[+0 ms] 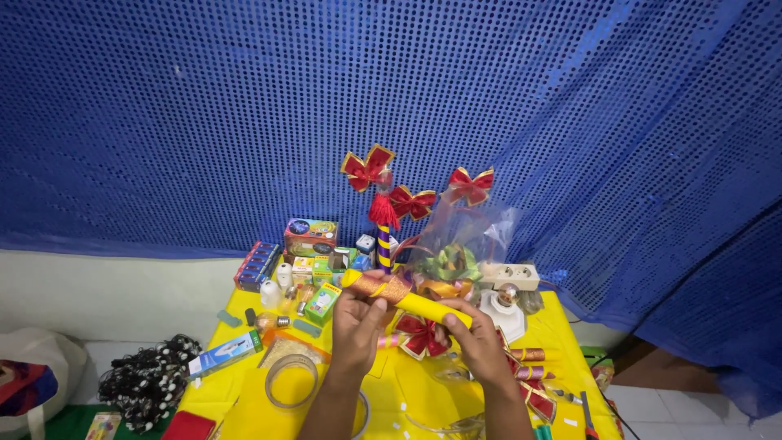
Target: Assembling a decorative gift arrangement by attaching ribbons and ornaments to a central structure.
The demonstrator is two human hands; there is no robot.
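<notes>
Both hands, left (356, 326) and right (481, 342), grip a yellow tube (407, 300) over the yellow table (423, 391).

- The whole back is covered by a blue sequinned curtain (244, 106), which hangs in folds at the right.
- A pale wall (106, 293) is seen beneath it at the left.
- White floor tiles (700, 411) are shown at the lower right.
- The table (562, 334) is draped in yellow cloth.
- The scene is evenly lit.

Pretty bright, even light, colours pop. Wide lens bends the edges, and small stuff looks a bit soft.
</notes>
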